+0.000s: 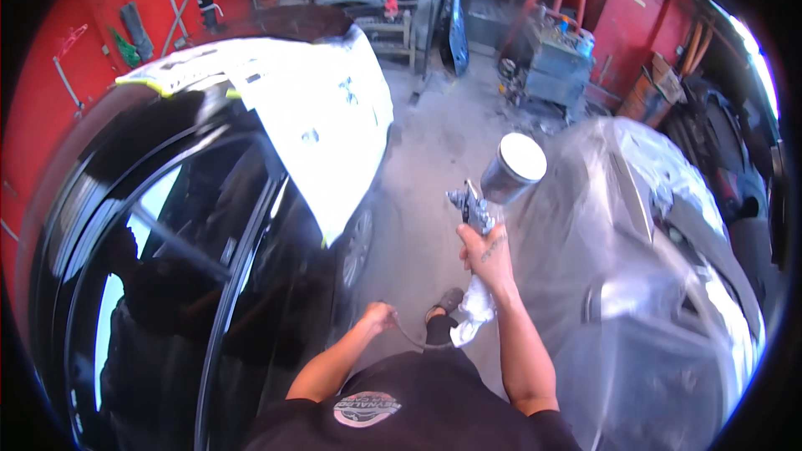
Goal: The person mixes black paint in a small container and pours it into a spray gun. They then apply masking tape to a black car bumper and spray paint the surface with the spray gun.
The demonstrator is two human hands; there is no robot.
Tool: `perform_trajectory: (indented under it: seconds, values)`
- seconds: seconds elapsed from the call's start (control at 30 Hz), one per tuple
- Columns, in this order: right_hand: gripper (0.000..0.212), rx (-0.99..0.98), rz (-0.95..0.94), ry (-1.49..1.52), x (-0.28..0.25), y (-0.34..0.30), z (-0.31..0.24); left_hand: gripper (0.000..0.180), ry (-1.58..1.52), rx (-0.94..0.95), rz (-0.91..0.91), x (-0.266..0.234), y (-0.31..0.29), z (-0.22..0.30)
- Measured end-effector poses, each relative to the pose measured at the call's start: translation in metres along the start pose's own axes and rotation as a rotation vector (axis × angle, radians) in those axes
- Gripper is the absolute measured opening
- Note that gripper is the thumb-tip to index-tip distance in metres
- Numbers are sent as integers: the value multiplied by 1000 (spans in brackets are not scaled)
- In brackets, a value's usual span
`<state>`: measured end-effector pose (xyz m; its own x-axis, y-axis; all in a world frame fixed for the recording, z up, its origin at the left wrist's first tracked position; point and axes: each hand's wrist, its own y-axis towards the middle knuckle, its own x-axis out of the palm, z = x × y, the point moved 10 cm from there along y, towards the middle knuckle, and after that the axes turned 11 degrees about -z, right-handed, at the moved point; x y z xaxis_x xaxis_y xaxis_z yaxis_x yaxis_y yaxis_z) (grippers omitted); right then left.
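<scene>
My right hand (487, 257) is closed round the grip of a paint spray gun (476, 207), held up ahead of me between two cars. A cup (506, 177) with a white lid tops the gun and leans to the right. Below that hand hangs a crumpled white cloth or paper (475, 307). Low beside my body, my left hand (381, 317) is closed on a thin hose (406, 336), which runs toward my waist. A glossy black car (159, 309) stands to my left, its front part covered by a white masking sheet (330, 117) with yellow-green tape along one edge.
To my right is a car under clear plastic sheeting (576, 192). A grey metal cabinet (555, 75) with bottles stands farther off, near a blue panel (457, 29). At the back, a rack (393, 38) holds a tire and car parts. Concrete floor (426, 134) runs between the cars.
</scene>
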<state>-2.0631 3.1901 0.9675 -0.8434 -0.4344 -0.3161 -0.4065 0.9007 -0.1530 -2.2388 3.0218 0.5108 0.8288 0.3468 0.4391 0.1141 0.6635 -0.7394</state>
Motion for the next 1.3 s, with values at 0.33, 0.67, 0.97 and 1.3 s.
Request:
perform_trajectory:
  seconds: [0.33, 0.67, 0.97, 1.3]
  values:
    - [32, -72, -177, 6, -120, 296, -24, 5, -203, 53, 8, 108, 211, 205]
    - [29, -291, -210, -106, -204, 565, -33, 9, -192, 5, -11, 209, 396, 397]
    - [30, -319, -237, -219, -278, 808, -62, 9, -109, -23, -72, 285, 587, 575]
    - [50, -346, -274, -267, -373, 1031, -69, 13, -15, 2, -33, 362, 754, 755]
